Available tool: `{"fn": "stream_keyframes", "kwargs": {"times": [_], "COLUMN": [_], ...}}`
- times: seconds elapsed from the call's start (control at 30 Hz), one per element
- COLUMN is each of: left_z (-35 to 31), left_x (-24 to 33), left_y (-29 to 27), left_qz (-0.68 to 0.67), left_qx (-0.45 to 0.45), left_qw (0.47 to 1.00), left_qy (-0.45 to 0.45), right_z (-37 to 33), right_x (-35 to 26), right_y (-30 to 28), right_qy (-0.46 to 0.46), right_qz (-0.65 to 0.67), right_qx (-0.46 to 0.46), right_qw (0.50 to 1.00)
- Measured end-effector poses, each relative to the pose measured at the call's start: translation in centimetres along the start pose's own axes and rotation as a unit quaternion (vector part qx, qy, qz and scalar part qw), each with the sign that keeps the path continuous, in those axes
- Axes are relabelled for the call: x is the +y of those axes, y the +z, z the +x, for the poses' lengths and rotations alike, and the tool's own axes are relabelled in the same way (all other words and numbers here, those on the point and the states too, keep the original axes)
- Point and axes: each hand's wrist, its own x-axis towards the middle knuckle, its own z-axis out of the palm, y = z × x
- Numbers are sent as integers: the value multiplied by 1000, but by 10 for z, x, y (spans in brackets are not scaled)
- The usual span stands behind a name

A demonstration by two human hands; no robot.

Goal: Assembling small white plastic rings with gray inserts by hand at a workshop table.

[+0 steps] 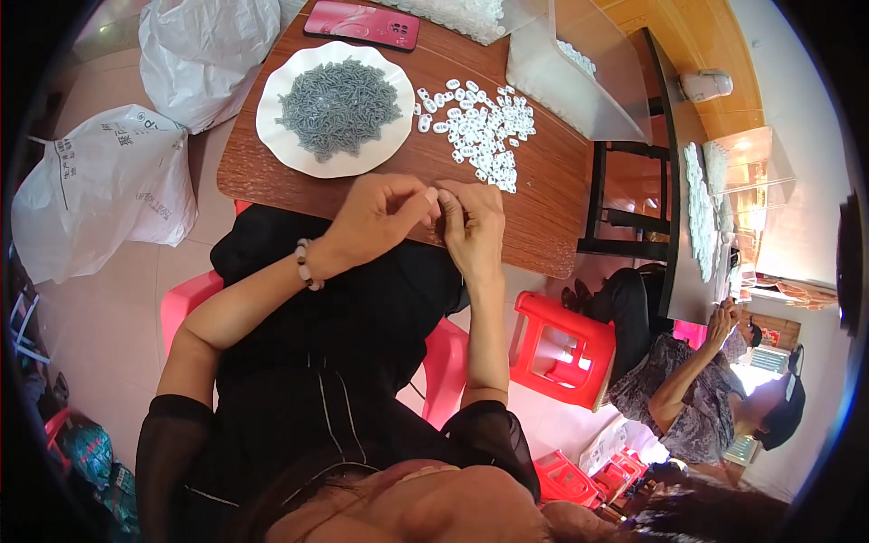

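- Currently, the plate, white and wavy-rimmed, is holding a broad heap of grey rods; it is sitting on the brown table, ahead of the left hand.
- The clear bin is standing toward the table's far right side, with white bits showing inside.
- Two white bags are resting on the floor at left; their contents are being hidden by the plastic.
- The grey rods are appearing short, slender and slightly translucent, lying in all directions.
- The white pieces are lying loose on the table right of the plate, beyond the right hand; they are appearing small and oblong, many displaying dark spots.
- The left hand is bringing thumb and forefinger close together, and the right hand is curling its fingers likewise, the fingertips meeting near the table's edge. Whether either is pinching anything, I cannot tell.
- The bags are bearing dark printed characters, partly distorted by creases.
- The phone is lying behind the plate, its pink back showing a swirling pattern.
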Motion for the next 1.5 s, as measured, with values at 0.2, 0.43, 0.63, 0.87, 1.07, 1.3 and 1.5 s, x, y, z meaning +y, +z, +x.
{"fn": "stream_keyframes", "kwargs": {"times": [0.2, 0.43, 0.63, 0.87, 1.07, 1.3, 1.5], "left_z": [19, 37, 36, 28, 22, 25, 33], "left_x": [36, 17, 16, 24, 25, 9, 11], "left_y": [-53, -86, -86, -73, -37, -21, -27], "left_qz": [502, 574, 522, 471, 345, 234, -13], "left_qx": [136, 123, 133, 164, 117, 49, -62], "left_qw": [836, 802, 832, 845, 893, 965, 993], "left_qy": [172, 115, 134, 191, 264, 104, -101], "right_z": [-1, 10, 32, 36, 36, 28, 19], "right_x": [-7, 0, 20, 27, 33, 21, -10], "right_y": [2, -2, -4, 9, 9, 5, -21], "right_qy": [5, -7, 22, -6, -47, -67, -175], "right_qz": [-15, -33, -122, -147, -227, -22, 93], "right_qx": [-14, 26, 23, 41, 50, 139, 158], "right_qw": [1000, 999, 992, 988, 971, 988, 967]}}
